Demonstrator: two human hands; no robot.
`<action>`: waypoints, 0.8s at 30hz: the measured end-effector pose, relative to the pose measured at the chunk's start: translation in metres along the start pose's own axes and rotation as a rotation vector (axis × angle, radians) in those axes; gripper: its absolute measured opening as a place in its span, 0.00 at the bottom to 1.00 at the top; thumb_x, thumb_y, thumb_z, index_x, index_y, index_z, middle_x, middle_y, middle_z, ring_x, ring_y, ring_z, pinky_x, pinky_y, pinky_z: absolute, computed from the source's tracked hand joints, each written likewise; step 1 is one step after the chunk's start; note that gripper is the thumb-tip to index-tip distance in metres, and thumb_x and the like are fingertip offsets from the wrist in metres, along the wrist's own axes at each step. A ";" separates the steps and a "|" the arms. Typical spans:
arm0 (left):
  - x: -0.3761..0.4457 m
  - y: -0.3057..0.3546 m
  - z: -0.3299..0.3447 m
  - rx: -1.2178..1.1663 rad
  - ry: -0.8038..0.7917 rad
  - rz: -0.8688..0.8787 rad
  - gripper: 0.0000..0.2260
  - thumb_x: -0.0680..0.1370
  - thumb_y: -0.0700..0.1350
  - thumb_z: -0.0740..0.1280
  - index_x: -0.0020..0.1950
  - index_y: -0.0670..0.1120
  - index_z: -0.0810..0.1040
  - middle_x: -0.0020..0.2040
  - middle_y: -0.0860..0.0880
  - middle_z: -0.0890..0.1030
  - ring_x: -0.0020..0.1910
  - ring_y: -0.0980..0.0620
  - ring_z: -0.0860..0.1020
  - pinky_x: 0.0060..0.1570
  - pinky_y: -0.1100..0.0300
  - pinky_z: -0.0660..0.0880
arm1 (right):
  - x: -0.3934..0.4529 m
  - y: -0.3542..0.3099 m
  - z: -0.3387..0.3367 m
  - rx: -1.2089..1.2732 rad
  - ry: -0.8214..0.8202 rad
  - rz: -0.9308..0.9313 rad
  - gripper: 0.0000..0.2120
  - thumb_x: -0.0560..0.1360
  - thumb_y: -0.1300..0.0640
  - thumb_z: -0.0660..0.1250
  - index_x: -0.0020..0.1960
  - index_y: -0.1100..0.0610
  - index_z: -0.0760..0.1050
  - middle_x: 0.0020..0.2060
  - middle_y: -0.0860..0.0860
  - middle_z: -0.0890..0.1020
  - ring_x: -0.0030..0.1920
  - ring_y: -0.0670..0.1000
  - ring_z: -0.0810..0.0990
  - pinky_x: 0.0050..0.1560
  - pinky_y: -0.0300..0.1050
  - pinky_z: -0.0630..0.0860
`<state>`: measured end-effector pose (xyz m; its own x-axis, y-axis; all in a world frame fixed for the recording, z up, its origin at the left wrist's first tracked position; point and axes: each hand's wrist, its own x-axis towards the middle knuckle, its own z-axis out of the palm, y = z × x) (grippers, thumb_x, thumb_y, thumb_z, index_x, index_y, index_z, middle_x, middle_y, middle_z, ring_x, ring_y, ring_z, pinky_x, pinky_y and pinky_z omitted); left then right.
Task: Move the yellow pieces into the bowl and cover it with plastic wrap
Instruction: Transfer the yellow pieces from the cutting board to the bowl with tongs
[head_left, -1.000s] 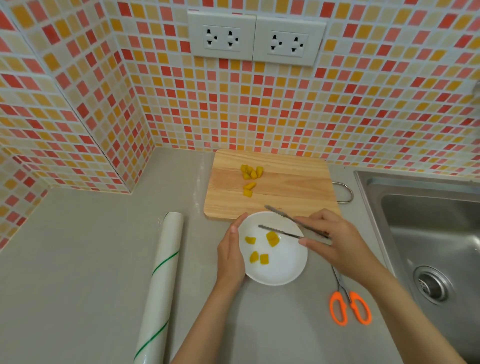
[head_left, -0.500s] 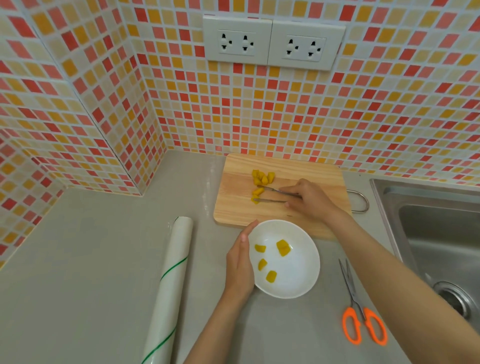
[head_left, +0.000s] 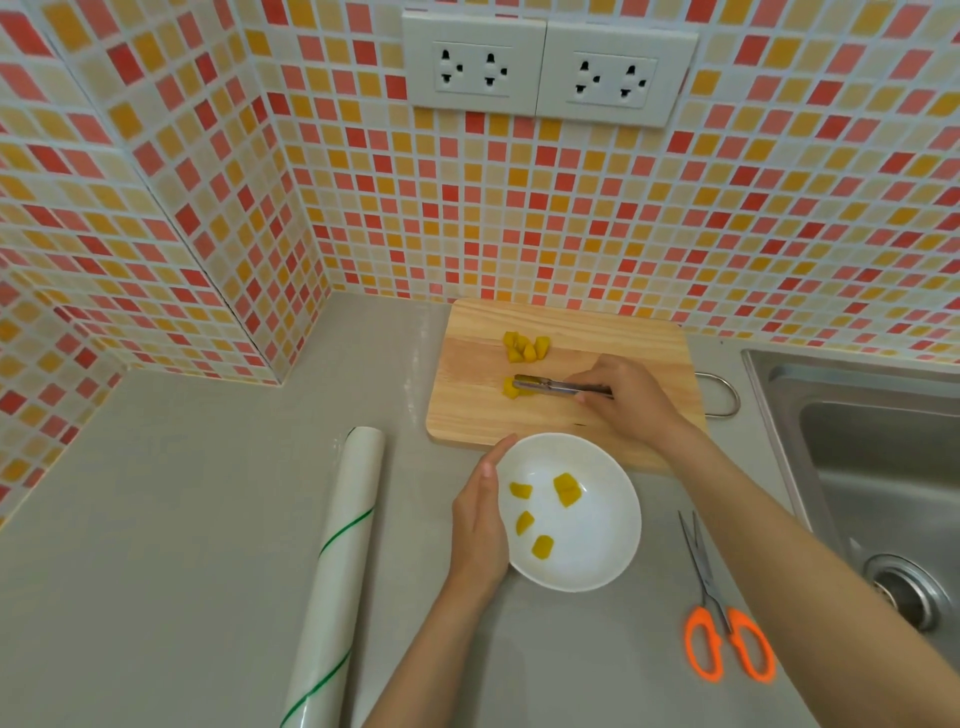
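Observation:
A white bowl (head_left: 597, 566) stands on the counter with several yellow pieces (head_left: 565, 489) inside. My left hand (head_left: 480, 525) cups its left rim. My right hand (head_left: 623, 397) holds metal tongs (head_left: 550, 386) over the wooden cutting board (head_left: 478, 410). The tong tips are closed on a yellow piece (head_left: 511, 389) lying on the board. A small pile of yellow pieces (head_left: 525, 347) sits further back on the board. A roll of plastic wrap (head_left: 337, 566) lies left of the bowl.
Orange-handled scissors (head_left: 727, 634) lie right of the bowl. A steel sink (head_left: 883, 467) is at the right edge. Tiled walls close the back and the left corner, with two sockets (head_left: 550, 67) above the board.
My right hand moved the tongs from above the bowl back to the board, and their tips have closed on a yellow piece. My left hand stayed on the bowl.

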<state>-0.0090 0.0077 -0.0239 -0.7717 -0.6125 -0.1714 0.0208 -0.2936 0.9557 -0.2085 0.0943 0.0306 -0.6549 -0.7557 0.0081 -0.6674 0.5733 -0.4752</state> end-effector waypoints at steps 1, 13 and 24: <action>0.000 0.000 0.000 0.004 0.000 -0.001 0.17 0.83 0.48 0.50 0.60 0.55 0.77 0.55 0.65 0.82 0.57 0.66 0.77 0.50 0.74 0.72 | -0.007 -0.002 -0.004 0.024 0.021 0.004 0.13 0.74 0.61 0.67 0.58 0.54 0.80 0.41 0.60 0.79 0.45 0.58 0.76 0.46 0.51 0.72; 0.001 0.001 0.001 0.029 0.008 -0.002 0.16 0.83 0.48 0.50 0.59 0.55 0.77 0.56 0.61 0.81 0.55 0.67 0.78 0.49 0.75 0.72 | -0.117 -0.027 -0.043 0.142 -0.090 -0.017 0.16 0.72 0.61 0.70 0.58 0.53 0.79 0.38 0.45 0.74 0.40 0.36 0.74 0.40 0.26 0.67; -0.002 0.001 0.001 0.044 0.023 0.004 0.16 0.83 0.48 0.51 0.59 0.56 0.77 0.58 0.59 0.80 0.56 0.66 0.77 0.49 0.74 0.72 | -0.065 0.011 -0.038 0.102 0.151 0.185 0.16 0.72 0.58 0.70 0.60 0.53 0.78 0.37 0.50 0.76 0.40 0.50 0.74 0.39 0.42 0.67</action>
<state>-0.0083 0.0095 -0.0222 -0.7567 -0.6306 -0.1722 -0.0042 -0.2588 0.9659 -0.1867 0.1622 0.0581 -0.8132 -0.5806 0.0400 -0.4969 0.6569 -0.5671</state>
